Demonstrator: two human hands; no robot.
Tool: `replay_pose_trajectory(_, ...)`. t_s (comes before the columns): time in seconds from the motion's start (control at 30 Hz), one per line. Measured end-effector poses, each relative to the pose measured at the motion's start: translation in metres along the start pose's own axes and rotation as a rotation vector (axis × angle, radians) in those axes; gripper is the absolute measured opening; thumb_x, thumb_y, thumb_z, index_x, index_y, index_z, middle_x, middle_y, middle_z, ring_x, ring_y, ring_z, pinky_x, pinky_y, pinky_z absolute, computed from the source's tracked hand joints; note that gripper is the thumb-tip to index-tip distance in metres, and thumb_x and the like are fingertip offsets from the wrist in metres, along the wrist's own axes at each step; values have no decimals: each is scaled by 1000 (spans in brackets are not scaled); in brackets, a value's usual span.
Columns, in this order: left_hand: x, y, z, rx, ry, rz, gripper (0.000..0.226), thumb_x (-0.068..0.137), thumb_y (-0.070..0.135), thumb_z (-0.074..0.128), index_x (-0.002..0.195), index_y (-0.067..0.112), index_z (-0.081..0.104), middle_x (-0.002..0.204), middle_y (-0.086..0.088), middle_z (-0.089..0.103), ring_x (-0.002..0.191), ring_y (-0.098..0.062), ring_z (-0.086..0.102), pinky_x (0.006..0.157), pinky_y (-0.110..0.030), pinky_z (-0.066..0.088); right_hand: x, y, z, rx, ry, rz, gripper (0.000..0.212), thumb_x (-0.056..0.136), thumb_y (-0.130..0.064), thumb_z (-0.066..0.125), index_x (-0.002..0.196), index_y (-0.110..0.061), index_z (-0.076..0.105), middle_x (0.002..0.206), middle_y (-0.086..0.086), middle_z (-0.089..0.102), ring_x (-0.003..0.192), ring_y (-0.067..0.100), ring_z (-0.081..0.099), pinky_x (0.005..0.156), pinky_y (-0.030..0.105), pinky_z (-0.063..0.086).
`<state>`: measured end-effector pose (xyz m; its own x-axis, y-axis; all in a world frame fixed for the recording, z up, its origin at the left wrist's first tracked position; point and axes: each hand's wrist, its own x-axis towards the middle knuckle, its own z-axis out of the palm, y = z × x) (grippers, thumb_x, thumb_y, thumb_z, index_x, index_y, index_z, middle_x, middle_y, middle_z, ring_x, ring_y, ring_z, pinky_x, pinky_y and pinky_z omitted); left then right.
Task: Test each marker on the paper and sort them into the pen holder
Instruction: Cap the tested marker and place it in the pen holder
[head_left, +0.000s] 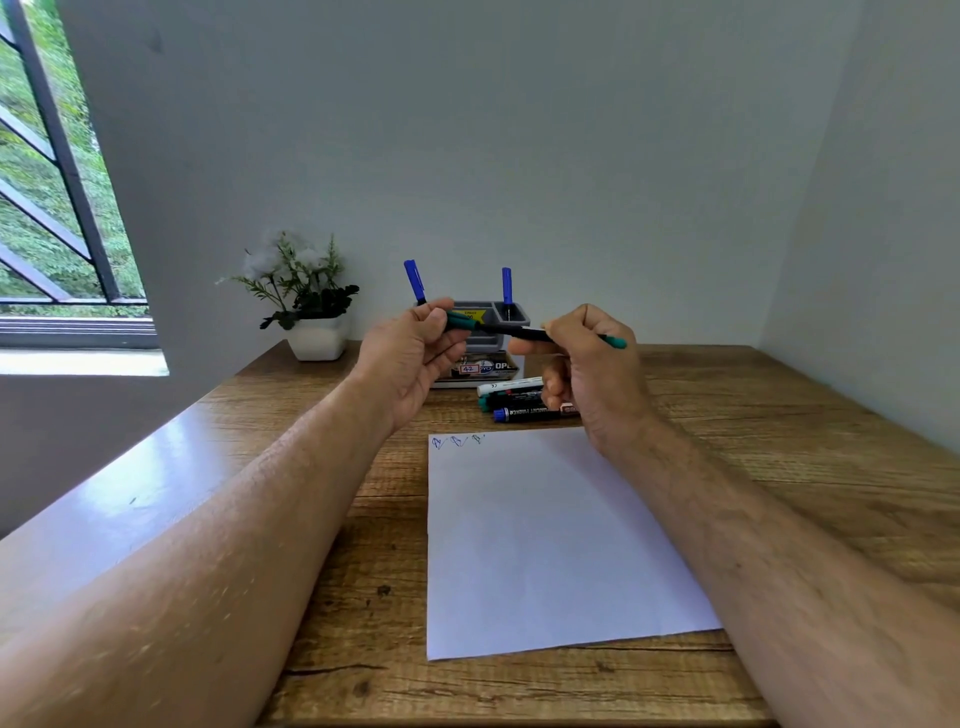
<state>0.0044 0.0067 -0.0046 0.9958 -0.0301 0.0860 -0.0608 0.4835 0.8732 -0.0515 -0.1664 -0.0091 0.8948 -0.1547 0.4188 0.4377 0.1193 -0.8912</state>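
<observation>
Head cam, mid-frame: left hand (410, 358) pinches a green cap (461, 321), right hand (587, 374) grips the green marker (524, 332) just beside it. Right behind them is the pen holder (511, 314) with two blue markers (414, 280), loose markers (519, 402) just below, and the paper (545, 545) lower center.

Wooden table (779, 415): white paper (545, 545) center, loose markers (519, 402) at 12, pen holder (485, 340) behind, plant pot (317, 338) at 10.
</observation>
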Motion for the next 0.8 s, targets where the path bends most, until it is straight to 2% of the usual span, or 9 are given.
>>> replay_pose_trajectory(0.37,0,1,-2,2,-30,14,18,100,7,52,111,9,66,97,-11,75,75,-11,73,78,-26,61,2,0,1,-3,1,10,26,97,-9,58,72,-13,50,87,17,77,37,15,43,39,24,41)
replay_pose_trajectory(0.8,-2,-6,6,32,-121,24,16,99,6,53,106,8,67,92,-12,76,74,-11,73,75,-25,61,5,4,0,-90,-36,-26,18,98,-15,59,82,-11,55,90,12,78,40,17,47,42,26,45)
